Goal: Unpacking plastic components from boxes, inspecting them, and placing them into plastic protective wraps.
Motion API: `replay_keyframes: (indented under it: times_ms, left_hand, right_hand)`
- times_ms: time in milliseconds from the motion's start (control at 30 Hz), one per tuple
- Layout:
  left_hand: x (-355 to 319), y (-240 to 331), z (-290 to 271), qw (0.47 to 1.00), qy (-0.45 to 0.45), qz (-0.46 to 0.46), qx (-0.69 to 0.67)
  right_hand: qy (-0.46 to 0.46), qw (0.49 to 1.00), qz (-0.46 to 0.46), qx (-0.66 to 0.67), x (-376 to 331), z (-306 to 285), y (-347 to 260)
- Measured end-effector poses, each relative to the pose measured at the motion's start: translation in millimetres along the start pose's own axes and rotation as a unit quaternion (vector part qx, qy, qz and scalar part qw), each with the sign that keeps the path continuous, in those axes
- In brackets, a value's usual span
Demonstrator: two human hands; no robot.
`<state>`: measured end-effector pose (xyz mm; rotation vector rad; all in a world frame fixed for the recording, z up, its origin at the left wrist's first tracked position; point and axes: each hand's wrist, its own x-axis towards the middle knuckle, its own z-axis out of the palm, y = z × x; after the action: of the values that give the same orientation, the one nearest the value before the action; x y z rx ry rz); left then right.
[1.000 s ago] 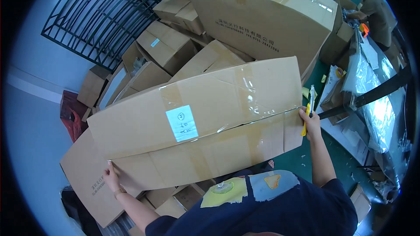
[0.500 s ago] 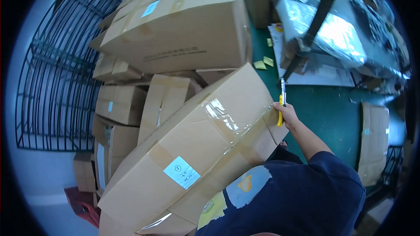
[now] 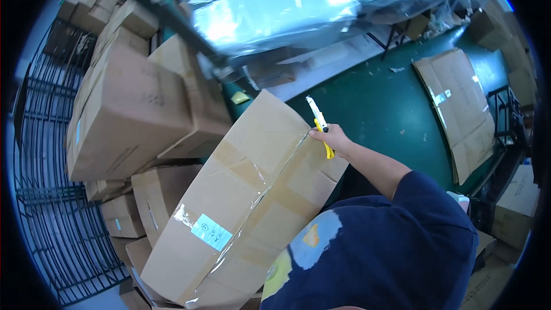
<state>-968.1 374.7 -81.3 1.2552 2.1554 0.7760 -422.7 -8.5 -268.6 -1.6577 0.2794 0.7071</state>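
Note:
A large brown cardboard carton (image 3: pixel 224 166) lies slantwise before me, with clear tape along its seam and a light blue label (image 3: pixel 211 232) on its upper face. My right hand (image 3: pixel 334 139) is closed around a yellow utility knife (image 3: pixel 329 150) at the carton's far right edge. The knife's pale front end points up and away, past the edge. My left hand is not in view.
Stacked cartons (image 3: pixel 132 115) stand at the left beside a dark metal rack (image 3: pixel 51 218). A bench with plastic-wrapped goods (image 3: pixel 281 8) is at the far side. Flattened cardboard (image 3: pixel 459 109) lies on the green floor (image 3: pixel 384 126) at right.
My view has turned to the right, so the stacked cartons sit farther left and more floor shows. The carton now appears steeper. The knife stays in my right hand by its edge.

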Motion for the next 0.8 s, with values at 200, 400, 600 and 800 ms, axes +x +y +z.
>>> replay_keyframes:
  times_ms: [200, 400, 600, 800]
  left_hand:
    - [-49, -66, 112, 0.977, -0.176, -0.048, -0.107]
    - [-265, -19, 398, 0.841, -0.403, 0.145, 0.33]
    - [-300, -76, 412, 0.793, -0.357, 0.285, 0.403]
    - [-366, -98, 437, 0.747, -0.38, 0.261, 0.48]
  right_hand:
    - [0.094, 0.995, -0.029, -0.031, 45, -161, -5]
    - [0.255, 0.946, 0.07, -0.186, 197, -338, 110]
    - [0.206, 0.974, -0.063, 0.074, 180, -333, 104]
    - [0.173, 0.985, 0.007, -0.015, 166, -354, 106]
